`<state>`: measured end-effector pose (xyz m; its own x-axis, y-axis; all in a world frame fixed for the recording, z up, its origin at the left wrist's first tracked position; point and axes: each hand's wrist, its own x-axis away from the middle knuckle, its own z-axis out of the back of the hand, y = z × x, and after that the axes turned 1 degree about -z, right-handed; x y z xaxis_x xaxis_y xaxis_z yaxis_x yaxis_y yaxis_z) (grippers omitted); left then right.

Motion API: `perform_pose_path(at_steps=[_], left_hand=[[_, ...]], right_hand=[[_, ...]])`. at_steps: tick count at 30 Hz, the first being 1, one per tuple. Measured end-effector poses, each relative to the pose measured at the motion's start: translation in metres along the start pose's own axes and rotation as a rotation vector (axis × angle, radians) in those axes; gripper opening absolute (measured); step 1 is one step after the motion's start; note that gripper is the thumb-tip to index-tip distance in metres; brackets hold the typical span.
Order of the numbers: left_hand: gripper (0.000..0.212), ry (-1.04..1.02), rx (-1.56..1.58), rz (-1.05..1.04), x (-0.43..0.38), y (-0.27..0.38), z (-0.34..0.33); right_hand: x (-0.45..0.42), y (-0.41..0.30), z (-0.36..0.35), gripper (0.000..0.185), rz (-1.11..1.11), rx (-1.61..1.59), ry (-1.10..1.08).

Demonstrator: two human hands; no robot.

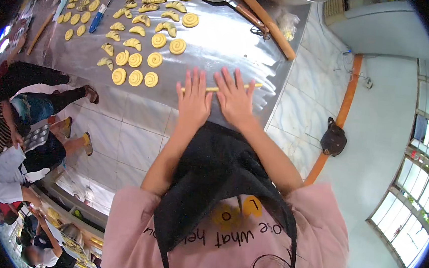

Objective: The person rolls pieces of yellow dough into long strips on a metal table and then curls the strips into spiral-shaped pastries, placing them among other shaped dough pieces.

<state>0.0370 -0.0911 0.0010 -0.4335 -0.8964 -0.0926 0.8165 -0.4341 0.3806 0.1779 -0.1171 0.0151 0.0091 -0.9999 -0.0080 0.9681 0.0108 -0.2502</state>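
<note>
Both palms lie flat on a thin rope of yellow dough [212,89] near the front edge of the metal table [220,60]. My left hand [194,96] covers the rope's left part, fingers pointing away from me. Over its right part rests my right hand [235,96], fingers slightly spread, and the rope's tip sticks out beyond it. Neither hand grips the dough. Left of my hands sit coiled dough spirals [151,79] in rows. Behind those are several crescent-shaped dough pieces [132,44], some with dark streaks.
A long wooden rolling pin [272,27] and a wooden-handled scraper [243,11] lie at the back right, beside a plastic bag [286,24]. A blue-handled knife [97,19] rests among dough pieces at left. Other people [49,121] are at the left. A black bag [333,137] hangs at right.
</note>
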Motion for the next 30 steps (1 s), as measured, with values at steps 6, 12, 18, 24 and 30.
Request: perform_pose_path(at_steps=[6,12,18,24,30], left_hand=[[0.056,-0.034,0.001,0.052,-0.003,0.004,0.019],[0.057,0.058,0.008,0.054,-0.033,0.025,-0.007],[0.057,0.182,-0.112,0.035,-0.102,0.012,-0.017],[0.057,0.065,-0.042,0.12,-0.006,0.019,-0.011],[0.059,0.195,-0.006,0.086,-0.056,0.001,-0.004]], right_hand=[[-0.015,0.004,0.024,0.043,-0.061,-0.057,0.014],[-0.024,0.009,-0.003,0.044,-0.178,0.008,0.147],[-0.091,0.027,0.0,0.043,-0.071,0.102,0.329],[0.01,0.009,-0.005,0.047,-0.122,0.065,0.088],[-0.059,0.025,0.008,0.046,-0.135,0.04,0.165]])
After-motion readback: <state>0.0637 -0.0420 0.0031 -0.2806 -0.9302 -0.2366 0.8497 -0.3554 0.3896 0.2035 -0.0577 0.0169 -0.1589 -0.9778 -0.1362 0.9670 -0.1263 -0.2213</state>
